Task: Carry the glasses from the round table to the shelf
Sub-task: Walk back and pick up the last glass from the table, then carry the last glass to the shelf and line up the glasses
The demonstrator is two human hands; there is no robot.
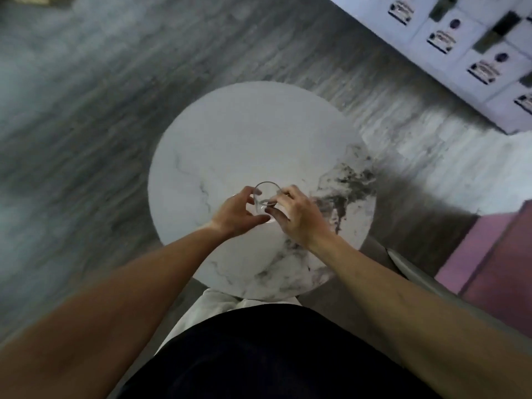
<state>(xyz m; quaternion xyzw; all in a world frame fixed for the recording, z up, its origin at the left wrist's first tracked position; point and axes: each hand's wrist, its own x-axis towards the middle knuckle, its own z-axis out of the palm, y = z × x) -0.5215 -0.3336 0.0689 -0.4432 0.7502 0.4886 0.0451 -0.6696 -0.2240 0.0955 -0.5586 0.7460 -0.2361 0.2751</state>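
clear glass [266, 198] is sitting between both hands over the white marble round table [244, 133]; blur is hiding whether its base is touching the top. the left hand [234, 213] is curling its fingers around the glass's left side, and the right hand [296, 214] is wrapping the right side. white boxes [460, 38] are lying on the grey floor [86, 110] beyond.

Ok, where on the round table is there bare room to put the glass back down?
The far half of the round table is bare, and so is the strip by its left edge. The only crowded spot is near the middle, where the left hand and right hand close around the glass.
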